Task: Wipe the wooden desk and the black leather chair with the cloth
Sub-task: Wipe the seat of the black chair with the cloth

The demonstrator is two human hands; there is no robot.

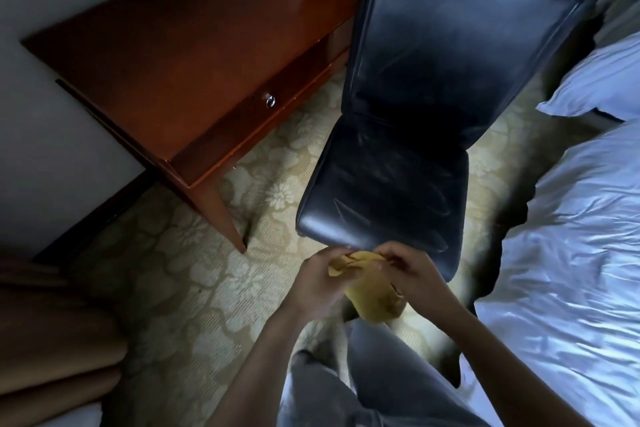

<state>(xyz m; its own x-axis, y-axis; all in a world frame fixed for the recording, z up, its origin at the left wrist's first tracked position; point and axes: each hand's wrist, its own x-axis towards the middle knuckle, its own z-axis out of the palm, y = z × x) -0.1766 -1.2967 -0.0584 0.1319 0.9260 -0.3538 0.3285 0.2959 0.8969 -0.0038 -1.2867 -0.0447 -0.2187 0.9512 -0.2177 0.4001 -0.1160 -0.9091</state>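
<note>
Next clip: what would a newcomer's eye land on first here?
The yellow cloth stands out, gripped by the left hand and right hand at lower centre, just before the seat of the black leather chair. The reddish wooden desk lies upper left; white bedding fills the right edge.

Recorded in the head view: bare left hand (pixel 318 282) and bare right hand (pixel 412 270). Left forearm (pixel 256 347) and right forearm (pixel 474 326) uncovered as far as the lower frame edge, sleeve not in frame. Below the forearms, faded grey-blue denim-like trousers (pixel 384 378), loosely cut and creased over both thighs. Left leg lit pale blue, right leg a darker grey. Fabric detail blurred in the dim light.
</note>
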